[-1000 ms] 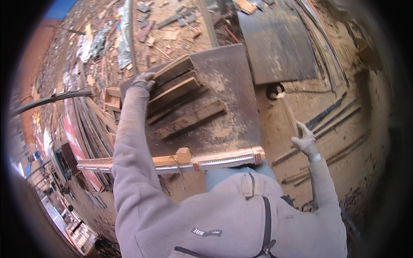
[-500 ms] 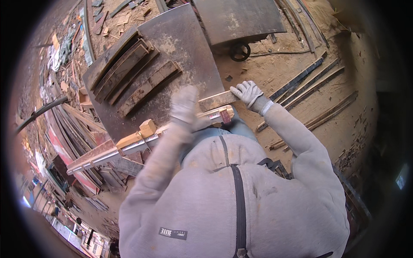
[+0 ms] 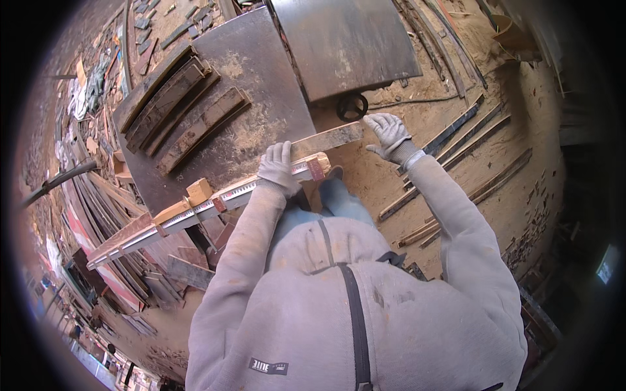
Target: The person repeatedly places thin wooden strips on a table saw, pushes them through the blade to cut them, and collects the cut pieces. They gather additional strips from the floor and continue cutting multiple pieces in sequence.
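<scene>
My left hand (image 3: 277,169), in a pale work glove, lies over the wooden strip along the table's near edge, with its fingers stretched out toward the tabletop. A short wooden board (image 3: 329,138) runs from beside those fingers to the right and sticks out past the metal table (image 3: 274,85). Just off the board's right end is my gloved right hand (image 3: 390,138), fingers extended and thumb apart, holding nothing. In front of my body a straight guide rail (image 3: 238,193) with a measuring scale carries a small wood block (image 3: 199,191). The board's left end is hard to make out.
Several dirty wooden pieces (image 3: 205,127) lie on the table's left part, with sawdust nearby. A second metal table (image 3: 345,45) stands beyond, a black handwheel (image 3: 352,107) below it. Long strips (image 3: 456,146) lie on the ground at right, stacked boards (image 3: 107,215) at left.
My left hand, blurred by motion before, now rests on the strip. The right hand has let go of the board's end and opened. The whole view has shifted slightly.
</scene>
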Tool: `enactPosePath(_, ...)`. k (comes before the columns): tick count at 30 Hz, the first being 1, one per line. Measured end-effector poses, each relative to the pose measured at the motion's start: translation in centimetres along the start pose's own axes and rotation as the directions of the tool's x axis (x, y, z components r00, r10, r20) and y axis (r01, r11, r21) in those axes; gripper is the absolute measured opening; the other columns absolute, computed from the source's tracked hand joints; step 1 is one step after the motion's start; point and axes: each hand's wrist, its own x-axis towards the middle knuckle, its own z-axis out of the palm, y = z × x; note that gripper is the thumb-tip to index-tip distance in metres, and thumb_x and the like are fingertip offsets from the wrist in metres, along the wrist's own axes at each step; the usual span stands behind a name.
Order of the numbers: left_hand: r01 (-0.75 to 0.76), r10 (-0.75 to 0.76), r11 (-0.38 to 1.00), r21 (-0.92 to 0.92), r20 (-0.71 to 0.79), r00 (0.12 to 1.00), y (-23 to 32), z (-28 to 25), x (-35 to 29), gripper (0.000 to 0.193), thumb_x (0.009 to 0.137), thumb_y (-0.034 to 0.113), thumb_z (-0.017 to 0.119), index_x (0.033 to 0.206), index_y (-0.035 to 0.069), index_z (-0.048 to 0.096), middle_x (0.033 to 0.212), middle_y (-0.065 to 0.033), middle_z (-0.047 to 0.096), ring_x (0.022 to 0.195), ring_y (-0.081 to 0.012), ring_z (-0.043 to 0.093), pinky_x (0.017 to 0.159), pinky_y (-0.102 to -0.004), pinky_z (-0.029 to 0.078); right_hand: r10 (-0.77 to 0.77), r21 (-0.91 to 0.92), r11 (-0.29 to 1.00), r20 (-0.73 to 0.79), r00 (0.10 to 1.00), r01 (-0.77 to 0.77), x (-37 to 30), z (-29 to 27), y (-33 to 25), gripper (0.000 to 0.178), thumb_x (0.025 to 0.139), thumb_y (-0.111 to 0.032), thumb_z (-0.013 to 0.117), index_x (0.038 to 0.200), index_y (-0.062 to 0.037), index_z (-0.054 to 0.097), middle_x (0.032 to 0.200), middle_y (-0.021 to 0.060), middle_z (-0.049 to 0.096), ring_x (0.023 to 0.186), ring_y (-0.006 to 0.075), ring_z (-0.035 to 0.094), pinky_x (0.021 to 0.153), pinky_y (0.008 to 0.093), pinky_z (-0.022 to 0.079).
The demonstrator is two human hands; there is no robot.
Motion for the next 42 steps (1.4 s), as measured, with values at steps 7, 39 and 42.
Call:
enactPosePath(7, 0.005, -0.005, 1.000, 0.006, -0.053, 0.999, -5.0, -6.6, 10.1, 0.107, 0.070, 0.038, 0.087, 0.156, 0.001, 0.036, 0.149, -0.0195, 0.047, 0.143, -0.0384, 0.042, 0.123, -0.0463, 0.035, -0.113, -0.035, 0.993, -0.085, 0.990, 0.110, 14.7, 0.3, 2.1, 0.075, 0.085, -0.022, 0.079, 0.153, -0.0097, 0.050, 0.152, 0.0155, 0.056, 0.138, 0.0378, 0.053, 0.117, 0.0470, 0.043)
enactPosePath(39, -0.067, 0.082, 0.994, 0.081, -0.189, 0.979, -17.0, -18.5, 34.3, 0.115, 0.048, 0.046, 0.098, 0.145, 0.009, 0.049, 0.135, -0.0211, 0.055, 0.130, -0.0415, 0.052, 0.115, -0.0485, 0.046, 0.623, 0.867, 0.408, -0.036, 0.781, -0.286, 24.4, -3.1, 3.7, 0.063, 0.098, -0.025, 0.073, 0.153, -0.0060, 0.049, 0.128, 0.0169, 0.068, 0.117, 0.0318, 0.066, 0.095, 0.0443, 0.055)
enactPosePath(42, -0.112, 0.107, 0.994, -0.020, -0.150, 0.983, -18.1, -18.0, 32.9, 0.118, 0.050, 0.060, 0.096, 0.145, 0.007, 0.051, 0.136, -0.0215, 0.055, 0.132, -0.0415, 0.051, 0.116, -0.0481, 0.044, 0.504, 0.886, -0.436, 0.385, 0.773, -0.157, 16.5, -3.2, -0.1, 0.060, 0.101, -0.032, 0.070, 0.153, -0.0090, 0.048, 0.124, 0.0126, 0.068, 0.112, 0.0260, 0.069, 0.084, 0.0398, 0.059)
